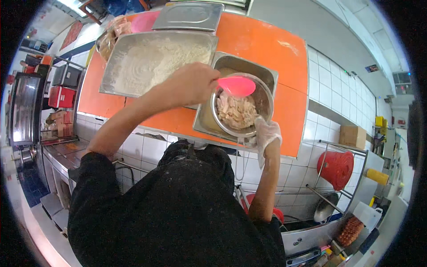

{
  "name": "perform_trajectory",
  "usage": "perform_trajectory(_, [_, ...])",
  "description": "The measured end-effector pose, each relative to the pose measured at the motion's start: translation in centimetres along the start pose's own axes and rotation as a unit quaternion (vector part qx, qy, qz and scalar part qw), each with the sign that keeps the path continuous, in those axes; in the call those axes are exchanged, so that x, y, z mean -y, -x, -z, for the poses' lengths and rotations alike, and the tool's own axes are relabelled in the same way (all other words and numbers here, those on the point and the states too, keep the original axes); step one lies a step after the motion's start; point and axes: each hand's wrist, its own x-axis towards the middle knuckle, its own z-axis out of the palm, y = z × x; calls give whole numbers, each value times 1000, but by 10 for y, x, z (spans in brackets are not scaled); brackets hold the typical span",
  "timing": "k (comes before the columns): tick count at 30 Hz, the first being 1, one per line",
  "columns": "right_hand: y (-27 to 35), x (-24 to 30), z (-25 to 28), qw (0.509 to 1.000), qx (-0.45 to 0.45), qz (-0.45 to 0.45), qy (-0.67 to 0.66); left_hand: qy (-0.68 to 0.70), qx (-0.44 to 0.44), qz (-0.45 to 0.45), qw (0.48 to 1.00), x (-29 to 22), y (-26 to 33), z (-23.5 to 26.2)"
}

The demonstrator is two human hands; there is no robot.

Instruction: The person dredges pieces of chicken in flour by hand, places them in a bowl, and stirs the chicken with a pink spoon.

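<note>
My bare left hand (201,83) is closed around the handle end of a pink plastic scoop (240,86). The scoop hangs over the far side of a round metal bowl (268,103). Pale pieces of what looks like raw meat (235,111) fill much of the bowl. My right hand (268,133), in a clear plastic glove, grips the bowl's near right rim; its fingertips are partly hidden. Under the bowl is a deep rectangular steel pan (204,120). To the left lies a wide steel tray (106,84) of pale flour (147,62), partly covered by my left forearm.
Everything stands on an orange table (284,58). At its far side are a steel lid (188,17), a pink container (144,21) and a bag of pale food (118,27). On the right, a red bucket (336,170) and a cardboard box (352,136) sit by a metal rack.
</note>
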Motion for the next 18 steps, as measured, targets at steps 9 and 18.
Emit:
perform_trajectory(9, [81,60,-116,996,84,-8,-5,-234,1,-121,965,51,134,-12])
perform_trajectory(18, [119,19,-254,979,188,-74,-38,-217,-22,28,976,149,215,-34])
